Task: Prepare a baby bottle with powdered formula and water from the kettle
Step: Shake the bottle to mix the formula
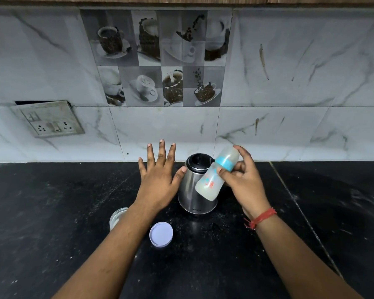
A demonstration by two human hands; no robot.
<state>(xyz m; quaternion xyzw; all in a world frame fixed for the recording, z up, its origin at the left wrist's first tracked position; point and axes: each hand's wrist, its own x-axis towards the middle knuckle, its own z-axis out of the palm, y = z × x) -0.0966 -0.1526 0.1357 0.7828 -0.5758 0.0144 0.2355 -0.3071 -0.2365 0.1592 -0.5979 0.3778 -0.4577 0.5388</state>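
Plastic and milky inside, the bottle (pixel 214 178) looks light and stiff, capped with a blue collar (pixel 225 162); it is tilted in the air in front of the kettle (pixel 194 186). The right hand (pixel 244 180) is curled round it near the collar, a sound place to hold (the smooth body below would likely slip if wet). The left hand (pixel 158 175) is spread flat, fingers apart, thumb beside the kettle's steel wall; whether it touches I cannot tell. Steel like that may be hot. On the black counter (pixel 311 201), a jar (pixel 117 216) and its lid (pixel 161 234) sit near the left forearm. Open room lies to the right; the tiled wall stands close behind.
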